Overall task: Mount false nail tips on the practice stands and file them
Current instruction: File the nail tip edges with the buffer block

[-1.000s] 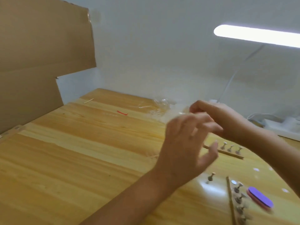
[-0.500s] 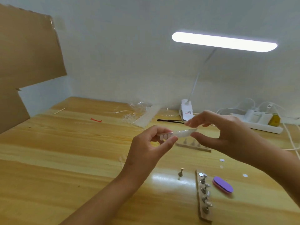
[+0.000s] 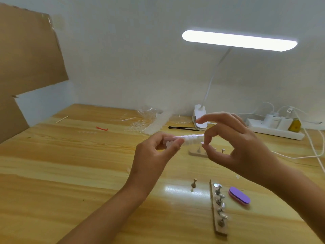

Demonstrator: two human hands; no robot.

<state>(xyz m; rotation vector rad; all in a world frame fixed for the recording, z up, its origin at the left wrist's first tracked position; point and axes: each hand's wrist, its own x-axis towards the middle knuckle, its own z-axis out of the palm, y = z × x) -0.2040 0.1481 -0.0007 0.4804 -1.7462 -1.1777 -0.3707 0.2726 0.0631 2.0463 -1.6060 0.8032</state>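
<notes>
Well above the bare middle of the wooden table, you are holding a strip of clear false nail tips level between both hands. Your left hand is pinching its left end, fingers curled. Your right hand is pinching one small tip between thumb and finger, the others spread. Two wooden practice stands with metal pegs are sitting below: the near stand beside a purple oval file, the far stand partly hidden behind your right hand.
</notes>
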